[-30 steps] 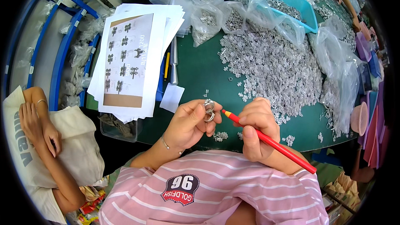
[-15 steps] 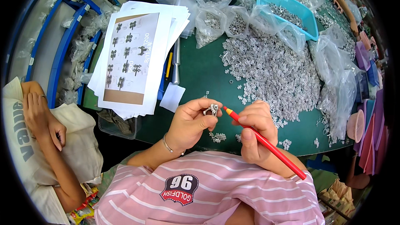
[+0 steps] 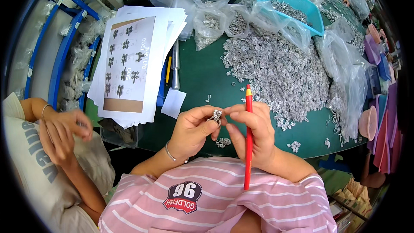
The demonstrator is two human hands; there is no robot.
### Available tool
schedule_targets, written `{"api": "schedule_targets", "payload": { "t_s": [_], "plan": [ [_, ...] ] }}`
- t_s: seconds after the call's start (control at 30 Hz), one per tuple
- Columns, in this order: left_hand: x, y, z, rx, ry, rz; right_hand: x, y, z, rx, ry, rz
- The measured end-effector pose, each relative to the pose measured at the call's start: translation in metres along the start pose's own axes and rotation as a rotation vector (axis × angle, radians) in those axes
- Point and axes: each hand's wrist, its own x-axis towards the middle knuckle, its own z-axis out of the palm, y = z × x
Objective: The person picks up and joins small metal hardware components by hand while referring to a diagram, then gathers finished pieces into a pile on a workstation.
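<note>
Between the thumb and fingers of my left hand (image 3: 192, 130) is a small silver metal piece, ring-like in shape (image 3: 216, 114). My right hand (image 3: 259, 134) keeps a red pencil (image 3: 249, 155) tucked against its fingers, its yellow-banded tip pointing away from me. The right index fingertip and thumb come close beside the silver piece; whether they touch it, I cannot tell. Below the hands, near the table edge, lies a little cluster of silver parts (image 3: 223, 143). Beyond my right hand spreads a large heap of similar small silver parts (image 3: 276, 75).
Printed sheets (image 3: 166, 39) lie at the left, beside a metal-handled tool (image 3: 176, 67), a yellow pencil (image 3: 168, 71) and a white paper slip (image 3: 174, 102). Plastic bags of parts (image 3: 209, 26) and a blue tray (image 3: 317, 19) stand at the back. A co-worker's hands (image 3: 64, 133) are at far left.
The red pencil has swung from slanting toward the silver piece to nearly upright. My right fingers have moved left, closer to that piece. The co-worker's hands have shifted.
</note>
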Motion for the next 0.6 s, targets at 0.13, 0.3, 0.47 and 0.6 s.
{"api": "schedule_targets", "payload": {
  "t_s": [0.13,0.3,0.47,0.6],
  "plan": [
    [-0.0019,-0.0005,0.0017,-0.093,-0.022,-0.03,-0.0003,0.0013,0.0036,-0.019,0.01,0.024],
    [-0.0021,0.0006,-0.0019,-0.177,-0.039,-0.114,-0.0028,0.0014,0.0018,-0.013,-0.008,0.044],
    [-0.0023,-0.0018,-0.0054,-0.266,-0.037,-0.148,-0.004,0.0038,0.003,-0.005,-0.003,0.044],
    [-0.0019,0.0007,0.001,-0.225,-0.031,-0.129,-0.0036,0.0044,0.0025,0.002,0.009,0.052]
  ]
}}
